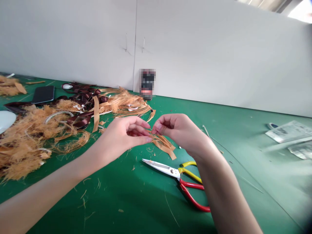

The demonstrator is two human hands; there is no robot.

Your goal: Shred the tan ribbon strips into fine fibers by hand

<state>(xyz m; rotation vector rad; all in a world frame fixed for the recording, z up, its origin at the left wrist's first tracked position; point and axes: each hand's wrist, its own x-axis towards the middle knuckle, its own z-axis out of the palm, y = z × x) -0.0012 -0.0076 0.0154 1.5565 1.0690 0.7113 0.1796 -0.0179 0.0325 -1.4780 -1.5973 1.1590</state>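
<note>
My left hand (130,131) reaches in from the left, its thumb and fingertips closed around one end of some frayed tan ribbon strips (165,148). The strips fan out to the right, below my right hand (176,130). That hand's thumb and index finger are pinched together, almost touching the left fingertips. Whatever lies in this pinch is too small to make out. Below both hands, scissors (172,170) with one yellow and one red handle lie on the green table (126,201), and my right forearm hides part of the handles.
Heaped on the left are frayed tan fibres (26,143), dark brown ribbon (81,120) and a bundle of tan strands (124,102). A phone (44,94) lies behind them. A blurred-out device (147,84) leans on the white partition (207,58). Clear plastic packets (289,131) lie at right.
</note>
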